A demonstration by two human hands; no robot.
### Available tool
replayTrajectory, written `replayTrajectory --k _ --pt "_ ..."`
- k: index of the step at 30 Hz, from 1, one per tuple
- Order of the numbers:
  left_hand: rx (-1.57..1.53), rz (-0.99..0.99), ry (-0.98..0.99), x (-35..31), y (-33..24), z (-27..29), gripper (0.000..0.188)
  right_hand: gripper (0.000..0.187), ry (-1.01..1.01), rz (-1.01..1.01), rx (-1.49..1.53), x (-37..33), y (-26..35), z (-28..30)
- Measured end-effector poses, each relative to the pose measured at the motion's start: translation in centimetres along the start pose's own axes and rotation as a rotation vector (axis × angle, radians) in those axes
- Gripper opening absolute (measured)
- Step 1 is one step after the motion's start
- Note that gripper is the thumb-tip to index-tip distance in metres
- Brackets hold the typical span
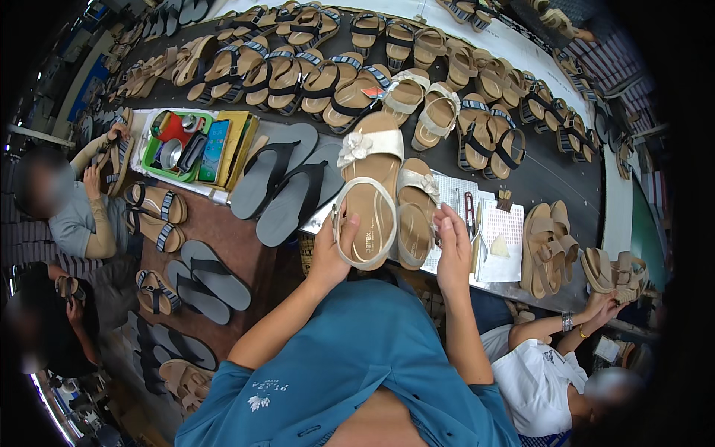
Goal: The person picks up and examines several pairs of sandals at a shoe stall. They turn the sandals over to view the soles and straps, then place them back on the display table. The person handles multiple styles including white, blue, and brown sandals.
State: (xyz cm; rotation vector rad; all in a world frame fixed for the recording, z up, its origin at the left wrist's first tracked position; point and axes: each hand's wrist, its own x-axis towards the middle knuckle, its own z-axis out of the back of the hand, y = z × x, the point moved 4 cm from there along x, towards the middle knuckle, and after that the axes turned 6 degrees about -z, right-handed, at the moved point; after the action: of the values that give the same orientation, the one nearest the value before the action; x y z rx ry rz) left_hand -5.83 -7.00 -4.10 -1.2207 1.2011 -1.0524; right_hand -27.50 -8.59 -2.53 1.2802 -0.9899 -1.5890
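My left hand point(333, 246) is closed around the heel end of a white-strapped sandal point(370, 201), with the thumb on the tan footbed. A pale flower sits on its front strap, and the sole faces up toward me. Just to its right is a matching white sandal point(414, 223), also with a flower strap. My right hand point(452, 242) is at that sandal's right side, fingers stretched out and apart from a full grip; whether the fingertips touch the strap is hard to see. Grey flip-flops with black straps point(287, 186) lie left of the held sandal.
Rows of sandals point(298, 82) cover the dark table point(551, 186). At left stands a green basket point(153, 153) with small items, beside a phone point(214, 151). Papers point(500, 261) and a pen-like tool lie right. Co-workers handle sandals at left point(112, 167) and lower right point(611, 302).
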Motion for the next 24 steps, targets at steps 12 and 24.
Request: replayTrajectory --k 12,24 --pt "-0.146 -0.202 -0.050 -0.7 -5.4 -0.6 0.051 0.049 0.275 0.151 0.323 -5.0 8.0 -3.2" --pt "-0.659 0.103 0.174 -0.8 -3.6 -1.5 0.049 0.051 0.286 0.252 0.193 -6.6 9.1 -3.4"
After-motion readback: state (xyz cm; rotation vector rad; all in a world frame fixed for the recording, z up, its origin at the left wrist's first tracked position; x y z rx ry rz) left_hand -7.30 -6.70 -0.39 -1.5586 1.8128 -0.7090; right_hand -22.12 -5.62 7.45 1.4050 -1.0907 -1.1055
